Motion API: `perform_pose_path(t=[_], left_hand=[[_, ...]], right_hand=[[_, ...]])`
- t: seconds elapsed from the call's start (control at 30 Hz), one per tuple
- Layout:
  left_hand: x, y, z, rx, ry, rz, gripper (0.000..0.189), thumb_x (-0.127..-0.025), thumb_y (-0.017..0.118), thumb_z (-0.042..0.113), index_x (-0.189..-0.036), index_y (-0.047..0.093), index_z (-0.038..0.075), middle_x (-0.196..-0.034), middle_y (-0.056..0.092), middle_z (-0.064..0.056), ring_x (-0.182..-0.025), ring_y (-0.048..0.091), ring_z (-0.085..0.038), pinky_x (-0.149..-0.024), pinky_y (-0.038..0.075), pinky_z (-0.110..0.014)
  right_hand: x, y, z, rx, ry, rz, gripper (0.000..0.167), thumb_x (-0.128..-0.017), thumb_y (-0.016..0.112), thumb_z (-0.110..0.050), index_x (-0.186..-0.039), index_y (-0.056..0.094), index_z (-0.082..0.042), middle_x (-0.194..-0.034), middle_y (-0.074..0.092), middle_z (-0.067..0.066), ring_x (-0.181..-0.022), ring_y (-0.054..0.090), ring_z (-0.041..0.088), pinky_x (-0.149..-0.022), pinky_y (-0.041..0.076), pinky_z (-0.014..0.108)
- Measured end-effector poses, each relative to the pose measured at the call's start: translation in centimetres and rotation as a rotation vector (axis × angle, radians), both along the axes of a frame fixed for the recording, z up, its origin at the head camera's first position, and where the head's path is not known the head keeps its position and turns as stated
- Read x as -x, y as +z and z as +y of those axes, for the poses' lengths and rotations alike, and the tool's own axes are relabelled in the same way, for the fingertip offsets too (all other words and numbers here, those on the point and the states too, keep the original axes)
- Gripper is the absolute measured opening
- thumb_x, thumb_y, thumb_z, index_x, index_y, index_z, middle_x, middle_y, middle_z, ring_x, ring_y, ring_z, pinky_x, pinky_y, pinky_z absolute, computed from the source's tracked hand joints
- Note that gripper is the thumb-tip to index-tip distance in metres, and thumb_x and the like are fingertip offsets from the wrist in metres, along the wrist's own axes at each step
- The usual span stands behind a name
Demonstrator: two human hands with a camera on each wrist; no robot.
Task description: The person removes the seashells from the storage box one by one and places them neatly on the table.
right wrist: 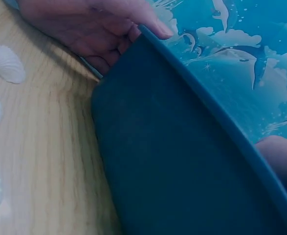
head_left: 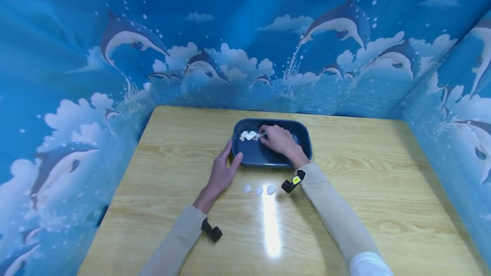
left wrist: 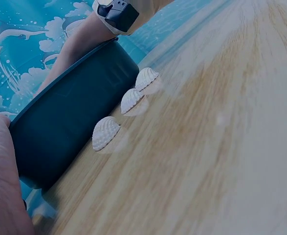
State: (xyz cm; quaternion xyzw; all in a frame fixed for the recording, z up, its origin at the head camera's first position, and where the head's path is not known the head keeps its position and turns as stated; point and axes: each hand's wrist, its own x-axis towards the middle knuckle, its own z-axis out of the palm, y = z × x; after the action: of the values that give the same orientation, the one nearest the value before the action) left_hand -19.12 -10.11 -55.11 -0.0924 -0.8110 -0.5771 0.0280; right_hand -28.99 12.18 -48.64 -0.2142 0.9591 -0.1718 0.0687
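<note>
A dark blue plastic basin [head_left: 264,157] stands on the table with a small cluster of white and brownish seashells [head_left: 250,135] inside. My left hand [head_left: 222,171] holds its near left corner, thumb at the rim and fingers along the outer side. Inside the basin, my right hand [head_left: 279,139] has its fingertips together at the right end of the cluster, where they seem to pinch a small shell, partly hidden by the fingers. In front of the basin, three white ribbed seashells [left wrist: 105,133] lie in a row on the table.
The wooden table [head_left: 192,131] extends on both sides of the basin. Behind and beside it hangs a blue cloth printed with dolphins [head_left: 245,63]. A bright light reflection [head_left: 270,225] runs down the tabletop near the row of shells.
</note>
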Motion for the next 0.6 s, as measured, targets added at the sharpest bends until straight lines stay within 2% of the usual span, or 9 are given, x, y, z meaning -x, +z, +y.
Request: perform_pose_path(t=[0.2,0.4,0.5,0.6], left_hand=[[-0.1,0.1,0.0,-0.003,0.007,0.005,0.07,-0.108,0.056,0.04,-0.164,0.027,0.01,-0.171,0.027,-0.011,-0.156,0.026,-0.018,-0.128,0.024,-0.038],[0.0,0.2,0.0,0.006,0.013,0.004,0.066,-0.109,0.056,0.034,-0.164,0.028,0.009,-0.171,0.027,-0.012,-0.157,0.026,-0.02,-0.129,0.024,-0.041],[0.0,0.2,0.0,0.006,0.011,0.002,0.066,-0.109,0.056,0.032,-0.164,0.027,0.009,-0.171,0.026,-0.012,-0.157,0.026,-0.021,-0.128,0.024,-0.042],[-0.1,0.2,0.0,0.001,0.009,0.002,0.066,-0.109,0.056,0.032,-0.164,0.027,0.008,-0.171,0.026,-0.012,-0.157,0.026,-0.022,-0.128,0.024,-0.042]], right_hand=[[-0.2,-0.1,0.0,0.001,0.036,-0.023,0.028,-0.104,0.066,-0.022,-0.128,0.072,-0.011,-0.102,0.076,0.007,-0.082,0.067,0.023,-0.069,0.057,0.042],[-0.3,0.4,0.3,0.01,0.066,-0.069,0.029,-0.102,0.066,-0.015,-0.13,0.072,-0.012,-0.101,0.075,0.009,-0.072,0.058,0.019,-0.059,0.046,0.033],[-0.3,0.6,0.4,0.011,0.09,-0.11,0.032,-0.101,0.066,-0.012,-0.132,0.072,-0.011,-0.107,0.075,0.01,-0.065,0.053,0.018,-0.054,0.038,0.03],[-0.2,0.8,0.5,0.009,0.11,-0.14,0.035,-0.1,0.067,-0.011,-0.135,0.07,-0.011,-0.117,0.074,0.01,-0.068,0.055,0.017,-0.057,0.04,0.031]])
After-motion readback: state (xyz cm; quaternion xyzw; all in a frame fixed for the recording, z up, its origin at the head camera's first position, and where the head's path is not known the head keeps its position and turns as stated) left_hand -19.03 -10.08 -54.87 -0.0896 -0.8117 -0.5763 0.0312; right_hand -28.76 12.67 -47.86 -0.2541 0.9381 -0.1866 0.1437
